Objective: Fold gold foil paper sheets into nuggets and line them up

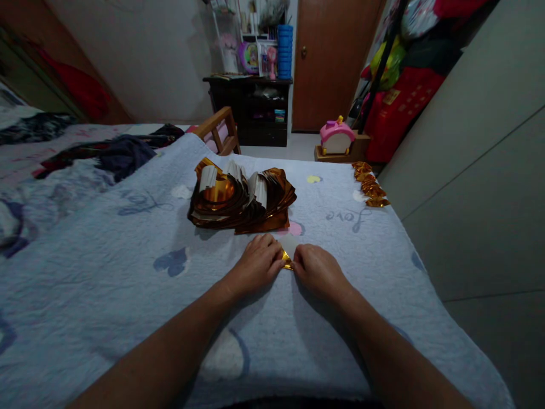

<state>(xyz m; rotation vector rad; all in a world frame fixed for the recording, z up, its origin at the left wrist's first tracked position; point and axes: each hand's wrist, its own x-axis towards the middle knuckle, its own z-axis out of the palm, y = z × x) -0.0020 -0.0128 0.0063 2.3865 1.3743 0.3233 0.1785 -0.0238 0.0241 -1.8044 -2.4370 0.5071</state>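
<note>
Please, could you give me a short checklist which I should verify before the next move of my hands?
1. Left hand at the small gold sheet: ok, its fingers grip the left side.
2. Right hand at the same sheet: ok, its fingers are at the right side.
3. Sheet folded evenly: cannot tell, the fingers hide much of it.
4. Pile of sheets neat: not ok, they curl and fan out unevenly.
5. Twisted gold pieces away from the hands: ok, they lie in a row near the right edge of the blue cover.
</note>
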